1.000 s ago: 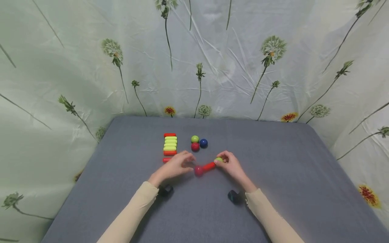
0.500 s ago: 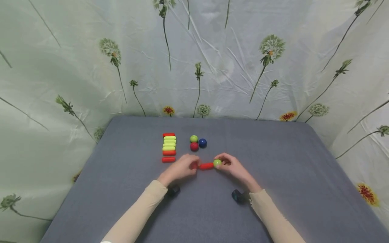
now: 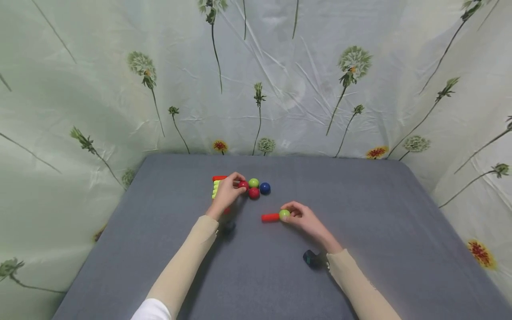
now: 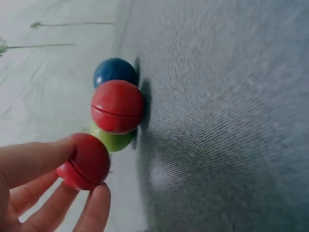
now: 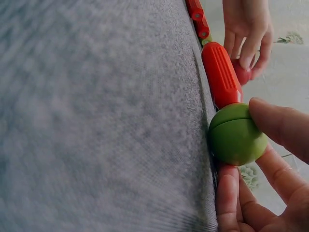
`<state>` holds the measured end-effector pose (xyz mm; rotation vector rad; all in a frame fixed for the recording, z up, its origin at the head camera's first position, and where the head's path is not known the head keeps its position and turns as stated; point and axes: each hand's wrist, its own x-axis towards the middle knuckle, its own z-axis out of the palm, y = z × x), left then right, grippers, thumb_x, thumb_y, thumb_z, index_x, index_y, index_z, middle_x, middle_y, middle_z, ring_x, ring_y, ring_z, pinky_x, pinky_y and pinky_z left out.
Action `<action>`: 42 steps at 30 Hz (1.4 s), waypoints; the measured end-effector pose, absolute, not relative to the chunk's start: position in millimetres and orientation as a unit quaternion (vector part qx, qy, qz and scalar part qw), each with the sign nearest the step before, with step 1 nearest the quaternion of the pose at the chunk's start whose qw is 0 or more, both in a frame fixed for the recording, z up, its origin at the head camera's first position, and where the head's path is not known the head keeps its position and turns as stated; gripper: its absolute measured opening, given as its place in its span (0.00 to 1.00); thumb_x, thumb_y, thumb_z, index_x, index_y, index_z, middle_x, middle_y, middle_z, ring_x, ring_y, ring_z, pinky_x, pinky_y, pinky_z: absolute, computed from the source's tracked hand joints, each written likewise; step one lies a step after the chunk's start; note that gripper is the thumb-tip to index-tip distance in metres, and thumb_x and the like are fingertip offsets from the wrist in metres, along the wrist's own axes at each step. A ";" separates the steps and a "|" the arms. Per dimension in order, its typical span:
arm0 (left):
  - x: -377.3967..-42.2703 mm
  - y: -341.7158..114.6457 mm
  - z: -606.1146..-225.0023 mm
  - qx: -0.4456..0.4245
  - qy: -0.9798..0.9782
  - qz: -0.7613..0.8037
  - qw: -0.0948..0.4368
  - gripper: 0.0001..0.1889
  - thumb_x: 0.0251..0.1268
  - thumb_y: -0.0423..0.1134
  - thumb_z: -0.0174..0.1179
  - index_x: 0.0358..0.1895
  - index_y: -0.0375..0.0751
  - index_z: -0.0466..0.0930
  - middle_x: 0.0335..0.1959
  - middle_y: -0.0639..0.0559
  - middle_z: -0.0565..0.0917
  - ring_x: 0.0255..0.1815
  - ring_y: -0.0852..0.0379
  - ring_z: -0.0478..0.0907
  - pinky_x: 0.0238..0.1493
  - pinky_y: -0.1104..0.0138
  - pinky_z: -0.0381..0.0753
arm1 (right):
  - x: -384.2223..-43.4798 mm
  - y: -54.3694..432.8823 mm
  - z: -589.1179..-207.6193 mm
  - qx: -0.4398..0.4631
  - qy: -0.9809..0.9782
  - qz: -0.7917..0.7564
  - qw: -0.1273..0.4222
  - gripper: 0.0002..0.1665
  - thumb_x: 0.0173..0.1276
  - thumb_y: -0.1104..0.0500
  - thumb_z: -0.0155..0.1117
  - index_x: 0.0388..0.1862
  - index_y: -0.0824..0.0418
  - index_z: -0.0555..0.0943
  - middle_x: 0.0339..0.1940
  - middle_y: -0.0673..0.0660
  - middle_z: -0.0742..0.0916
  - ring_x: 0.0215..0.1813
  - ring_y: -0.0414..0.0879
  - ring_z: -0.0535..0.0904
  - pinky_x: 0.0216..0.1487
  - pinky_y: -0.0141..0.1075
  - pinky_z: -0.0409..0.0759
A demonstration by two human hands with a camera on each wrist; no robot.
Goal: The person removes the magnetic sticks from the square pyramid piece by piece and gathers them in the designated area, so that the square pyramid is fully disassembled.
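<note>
My left hand (image 3: 226, 195) pinches a red ball (image 4: 91, 159) between thumb and fingers, close to a small cluster. That cluster has a green ball (image 3: 254, 182), a second red ball (image 3: 254, 193) and a blue ball (image 3: 265, 188). Nearer to me, my right hand (image 3: 307, 222) grips another green ball (image 5: 236, 135) with thumb and fingertips. A ridged red rod (image 5: 221, 75) extends leftward from this ball, its end right against it. The rod's far end is bare.
Behind my left hand, partly hidden, lies a row of yellow-green rods (image 3: 215, 189) with a red rod (image 3: 219, 178) at its far end. A grey cloth covers the table (image 3: 360, 200). A flower-printed curtain (image 3: 300, 111) hangs around it.
My left hand took hold of the red ball at the rod's left end, then carried it away toward the ball cluster. My right hand keeps its hold on the green ball.
</note>
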<state>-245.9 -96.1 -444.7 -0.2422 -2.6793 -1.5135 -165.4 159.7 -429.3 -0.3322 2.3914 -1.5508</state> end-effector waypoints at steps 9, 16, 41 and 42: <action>-258.7 -93.9 -449.3 -0.070 -0.896 -0.439 0.004 0.10 0.59 0.26 0.63 0.44 0.34 0.78 0.45 0.40 0.81 0.41 0.45 0.79 0.46 0.57 0.78 | -178.6 163.9 -458.2 -0.108 0.830 -0.532 0.129 0.18 0.65 0.61 0.66 0.52 0.66 0.78 0.40 0.56 0.79 0.39 0.48 0.72 0.40 0.39 0.69; -245.0 -92.5 -445.6 -0.120 -0.886 -0.444 0.051 0.12 0.58 0.26 0.64 0.45 0.33 0.78 0.45 0.39 0.76 0.44 0.45 0.76 0.48 0.56 0.77 | -182.7 166.6 -470.3 -0.100 0.831 -0.532 0.125 0.17 0.63 0.57 0.68 0.50 0.60 0.80 0.39 0.54 0.80 0.39 0.47 0.72 0.41 0.39 0.70; -192.6 -83.2 -457.8 -0.269 -0.868 -0.411 -0.077 0.11 0.60 0.30 0.64 0.43 0.48 0.82 0.38 0.61 0.83 0.41 0.63 0.77 0.48 0.64 0.76 | -181.7 165.4 -469.6 -0.103 0.831 -0.537 0.102 0.18 0.65 0.59 0.66 0.52 0.62 0.79 0.46 0.56 0.81 0.43 0.47 0.75 0.45 0.38 0.72; -191.6 -89.8 -455.9 -0.268 -0.867 -0.415 -0.068 0.11 0.59 0.30 0.64 0.42 0.48 0.82 0.38 0.60 0.83 0.40 0.62 0.77 0.48 0.63 0.76 | -182.6 164.6 -468.9 -0.099 0.830 -0.540 0.099 0.18 0.65 0.59 0.66 0.53 0.62 0.79 0.47 0.57 0.81 0.42 0.47 0.75 0.44 0.37 0.72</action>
